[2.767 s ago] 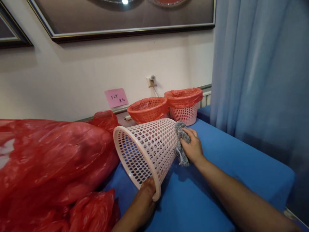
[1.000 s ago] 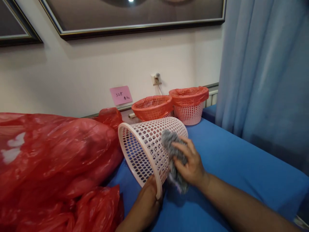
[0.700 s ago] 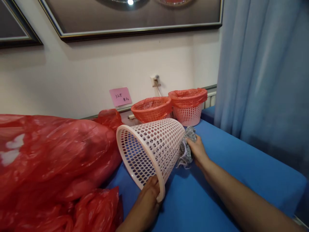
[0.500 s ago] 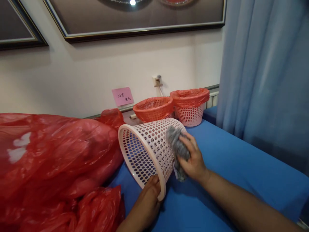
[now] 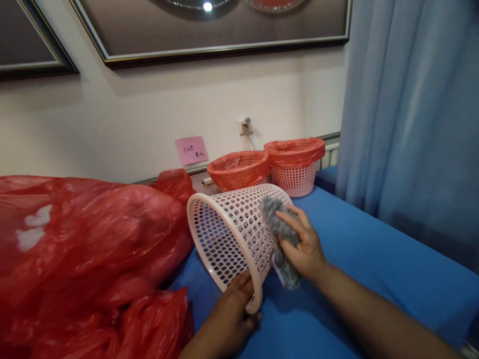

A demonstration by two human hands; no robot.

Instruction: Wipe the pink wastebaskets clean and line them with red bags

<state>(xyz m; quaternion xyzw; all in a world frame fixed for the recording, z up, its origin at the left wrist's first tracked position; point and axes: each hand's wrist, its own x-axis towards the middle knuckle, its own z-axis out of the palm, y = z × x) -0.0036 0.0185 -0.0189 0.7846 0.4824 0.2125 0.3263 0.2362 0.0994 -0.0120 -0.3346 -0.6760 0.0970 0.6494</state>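
A pale pink plastic wastebasket [image 5: 245, 212] with a perforated wall lies tilted on its side, its open mouth facing left and toward me. My left hand [image 5: 237, 309] is closed on the lower part of its rim, fingers inside and thumb outside. Against the basket's outer right wall, my right hand [image 5: 305, 244] presses a bunched grey cloth [image 5: 279, 219]. A loose end of that cloth hangs down below the fingers. The basket's base is turned away from me.
Two wastebaskets lined with red bags, a nearer one [image 5: 239, 169] and a farther one [image 5: 295, 172], stand behind. Large red plastic bags [image 5: 93, 239] fill the left. Everything rests on a blue-covered surface [image 5: 374, 259]. A blue curtain [image 5: 407, 124] hangs at right; a pink note [image 5: 191, 150] is on the wall.
The basket and both hands have shifted slightly right in view. My right hand has moved a little down and right along the wall with the cloth. My left thumb now shows outside the rim.
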